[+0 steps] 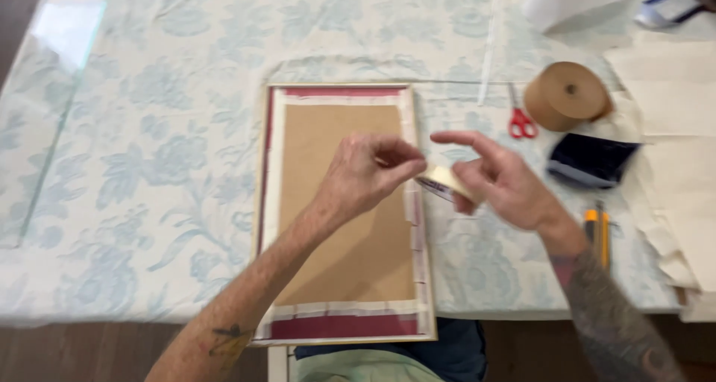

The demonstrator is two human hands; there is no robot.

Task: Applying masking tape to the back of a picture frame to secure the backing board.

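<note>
A picture frame (339, 330) lies face down on the table, its brown backing board (335, 136) edged with strips of pale tape. My right hand (500, 181) holds a small roll of cream masking tape (445, 181) just right of the frame's right edge, index finger stretched out. My left hand (365, 175) hovers over the backing board with thumb and fingers pinched at the tape's free end, touching the roll.
A floral light-blue cloth (149, 166) covers the table. To the right lie red-handled scissors (521, 121), a big brown paper tape roll (567, 95), a dark blue cloth pad (593, 160), an orange utility knife (599, 233) and cream paper sheets (679, 114).
</note>
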